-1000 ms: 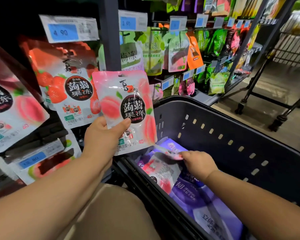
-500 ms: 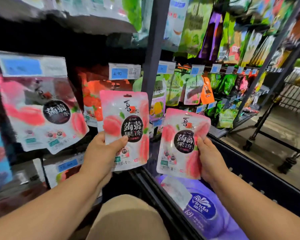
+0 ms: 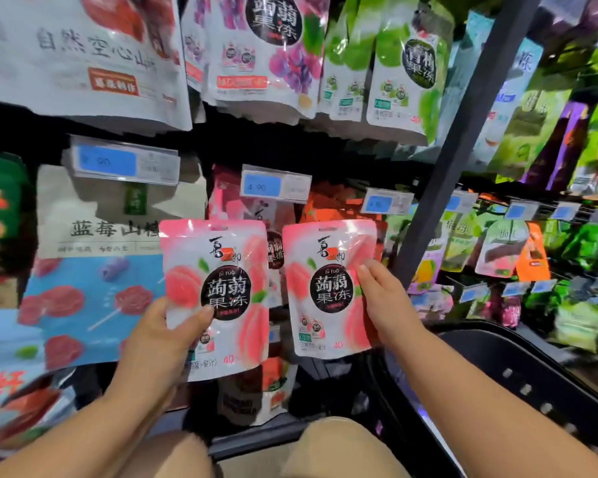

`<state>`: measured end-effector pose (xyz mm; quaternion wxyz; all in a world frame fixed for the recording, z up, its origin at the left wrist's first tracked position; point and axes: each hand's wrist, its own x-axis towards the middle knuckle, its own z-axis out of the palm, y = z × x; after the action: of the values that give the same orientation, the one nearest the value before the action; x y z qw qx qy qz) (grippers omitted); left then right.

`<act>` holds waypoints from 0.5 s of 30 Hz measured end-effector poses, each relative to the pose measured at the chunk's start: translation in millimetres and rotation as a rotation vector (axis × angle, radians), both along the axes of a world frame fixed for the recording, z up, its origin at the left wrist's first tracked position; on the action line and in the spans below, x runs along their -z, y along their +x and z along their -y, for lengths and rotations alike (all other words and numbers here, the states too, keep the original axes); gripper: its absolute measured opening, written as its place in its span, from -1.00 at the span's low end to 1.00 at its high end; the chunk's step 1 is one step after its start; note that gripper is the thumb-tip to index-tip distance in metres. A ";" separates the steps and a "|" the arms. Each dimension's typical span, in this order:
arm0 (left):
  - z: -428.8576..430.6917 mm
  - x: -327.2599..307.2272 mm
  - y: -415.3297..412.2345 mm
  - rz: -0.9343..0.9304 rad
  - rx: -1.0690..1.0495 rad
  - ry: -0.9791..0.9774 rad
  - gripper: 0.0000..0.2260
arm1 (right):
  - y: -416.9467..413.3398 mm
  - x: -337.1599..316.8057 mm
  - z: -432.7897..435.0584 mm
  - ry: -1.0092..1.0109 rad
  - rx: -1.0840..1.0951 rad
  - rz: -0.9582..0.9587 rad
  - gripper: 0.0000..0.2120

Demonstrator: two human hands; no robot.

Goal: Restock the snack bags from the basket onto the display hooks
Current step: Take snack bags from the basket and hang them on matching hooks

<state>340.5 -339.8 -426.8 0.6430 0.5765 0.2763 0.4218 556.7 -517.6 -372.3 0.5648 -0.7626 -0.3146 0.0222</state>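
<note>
Our left hand (image 3: 159,336) grips a peach bag (image 3: 218,291); our right hand (image 3: 387,301) grips a second bag (image 3: 328,288), now raised level beside our left fingers.

Both arms are up in front, and both are loaded! The left forearm (image 3: 66,426) comes in bare from the lower left corner, angled up and to the right. The left grip (image 3: 166,336) has a pink pouch (image 3: 218,288) by its lower left edge, with the left thumb (image 3: 201,313) pressed flat across the front and the fingers hidden behind. The right forearm (image 3: 480,391) rises from the lower right, slanting up and to the left. The right grip (image 3: 384,301) pinches a second pink pouch (image 3: 328,288) along its right edge, right thumb (image 3: 365,272) on the front, fingers tucked out of sight behind. The two grips are apart, the right a shade higher. Down below, two knees (image 3: 342,446) in tan cloth point forward.
</note>
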 end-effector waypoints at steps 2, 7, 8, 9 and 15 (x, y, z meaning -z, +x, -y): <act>-6.2 -0.2 -11.0 -0.008 -0.002 0.008 -0.88 | -7.5 -3.7 -21.8 -0.020 -0.038 0.024 -0.68; -12.9 -8.3 -26.9 -0.002 -0.009 0.047 -0.81 | -12.3 -8.0 -59.2 -0.054 -0.087 0.029 -0.73; -13.9 -9.5 -27.4 -0.001 -0.019 0.052 -0.84 | -10.9 -7.7 -63.9 -0.055 -0.099 0.034 -0.75; -16.2 -9.3 -28.1 -0.003 -0.027 0.053 -0.82 | -11.5 -8.3 -68.1 -0.058 -0.099 0.032 -0.77; -28.1 -4.5 -27.6 -0.006 -0.063 0.031 -0.71 | -12.8 -5.1 -86.0 -0.020 -0.107 -0.035 -0.75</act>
<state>312.9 -311.7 -422.3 0.6194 0.5788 0.2896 0.4443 543.9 -431.5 -367.2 0.5605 -0.7499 -0.3446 0.0689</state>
